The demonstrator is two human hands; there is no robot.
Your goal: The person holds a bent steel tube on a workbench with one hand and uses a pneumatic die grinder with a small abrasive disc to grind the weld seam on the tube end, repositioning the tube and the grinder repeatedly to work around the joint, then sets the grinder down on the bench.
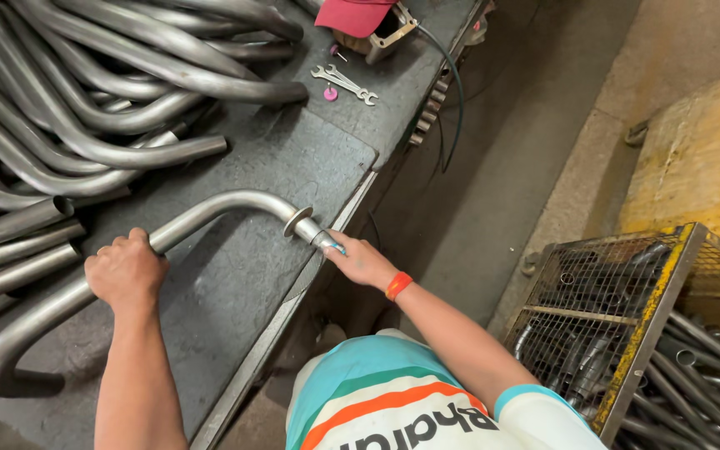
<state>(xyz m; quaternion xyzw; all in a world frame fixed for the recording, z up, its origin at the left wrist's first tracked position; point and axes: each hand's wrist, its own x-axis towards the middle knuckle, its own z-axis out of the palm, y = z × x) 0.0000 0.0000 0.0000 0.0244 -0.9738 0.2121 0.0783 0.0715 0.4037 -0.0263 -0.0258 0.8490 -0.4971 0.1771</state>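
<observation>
Two hands on one bent steel tube (pixel 210 208), head view only. Left hand (pixel 125 271) is closed in a fist around the tube's straight run, pinning it against the dark workbench top (pixel 293 158). Right hand (pixel 362 261) is closed around the flanged end (pixel 299 222), which pokes just past the bench edge; the fingers seem to pinch a small light-blue piece at the tube mouth, too small to identify. An orange wristband (pixel 398 285) sits on the right wrist.

The tube lies flat along the near part of the bench, its U-bend at the lower left and its flanged tip over the edge.

My read on doing this well: keep the left grip near the bend so the tube can't roll, hold the flanged end level and clear of the bench lip, and work the tip square to the bore rather than at an angle. The overhang is short, which helps stiffness.

Around it: a stack of similar bent tubes (pixel 85 92) fills the far left of the bench, well apart from the working end. Two spanners (pixel 343 83) and a small pink disc (pixel 330 93) lie near the far edge, beside a pink cap (pixel 352 15). A yellow-framed wire-mesh crate (pixel 618 317) with more tubes stands on the floor to the right.
</observation>
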